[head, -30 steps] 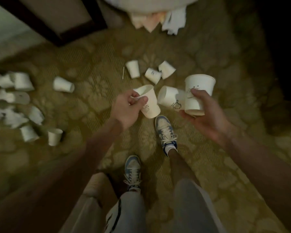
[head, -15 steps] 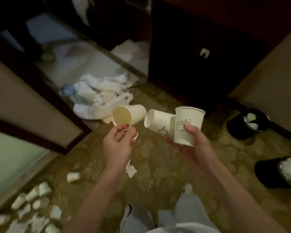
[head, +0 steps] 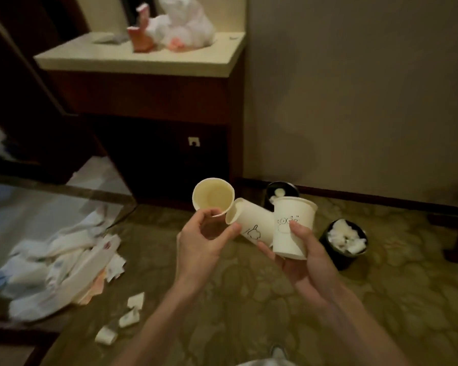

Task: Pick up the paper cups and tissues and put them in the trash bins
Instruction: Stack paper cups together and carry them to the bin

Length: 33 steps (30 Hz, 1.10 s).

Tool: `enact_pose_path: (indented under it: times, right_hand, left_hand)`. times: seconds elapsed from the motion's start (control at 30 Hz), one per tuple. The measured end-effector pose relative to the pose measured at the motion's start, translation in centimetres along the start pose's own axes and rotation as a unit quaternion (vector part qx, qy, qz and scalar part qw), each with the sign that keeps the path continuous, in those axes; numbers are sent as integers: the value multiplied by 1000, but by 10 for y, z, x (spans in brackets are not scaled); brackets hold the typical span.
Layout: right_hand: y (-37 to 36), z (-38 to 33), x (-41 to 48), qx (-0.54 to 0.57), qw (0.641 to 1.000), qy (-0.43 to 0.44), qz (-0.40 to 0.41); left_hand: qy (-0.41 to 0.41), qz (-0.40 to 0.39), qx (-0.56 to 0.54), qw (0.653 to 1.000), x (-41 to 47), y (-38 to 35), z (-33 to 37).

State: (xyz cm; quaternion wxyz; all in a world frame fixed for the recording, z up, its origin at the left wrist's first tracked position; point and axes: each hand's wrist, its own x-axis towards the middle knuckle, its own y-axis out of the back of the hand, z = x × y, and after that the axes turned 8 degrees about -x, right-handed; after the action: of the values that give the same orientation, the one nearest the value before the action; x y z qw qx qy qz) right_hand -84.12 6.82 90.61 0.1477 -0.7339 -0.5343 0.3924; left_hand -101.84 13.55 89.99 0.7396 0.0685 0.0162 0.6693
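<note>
The left forearm (head: pixel 156 318) and right forearm (head: pixel 354 320) are left bare, and the left hand (head: pixel 204 247) and right hand (head: pixel 310 262) are uncovered. A strip of pale grey clothing (head: pixel 259 362) is seen at the bottom edge of the view, with a light-coloured shoe tip (head: pixel 277 351) just above it.

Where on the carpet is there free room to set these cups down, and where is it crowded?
Free: the carpet right of the near trash bin, and the patch between the paper pile and the left hand. Crowded: the left side, where the pile and the crushed cups lie.
</note>
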Motion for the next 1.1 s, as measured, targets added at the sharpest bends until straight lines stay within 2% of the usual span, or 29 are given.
enact_pose_path:
  times: [0.2, 0.33, 0.5, 0.73, 0.87, 1.1]
  right_hand:
    - [85, -63, 31, 53, 995, -47, 65]
    - [122, -85, 58, 95, 989, -60, 96]
    - [160, -102, 109, 90, 982, -81, 145]
    - [203, -134, 222, 107, 969, -111, 193]
    - [215, -159, 302, 90, 957, -162, 225]
    - [242, -187, 422, 88, 941, -251, 209]
  left_hand:
    - [14, -32, 21, 999, 26, -118, -10]
    - [46, -49, 42, 997, 53, -168, -23]
    - [96, -97, 71, 988, 100, -217, -54]
    - [163, -130, 79, 975, 209, -286, -121]
    - [222, -137, 73, 963, 277, -323, -157]
    - [317, -154, 59, 934, 368, -378, -196]
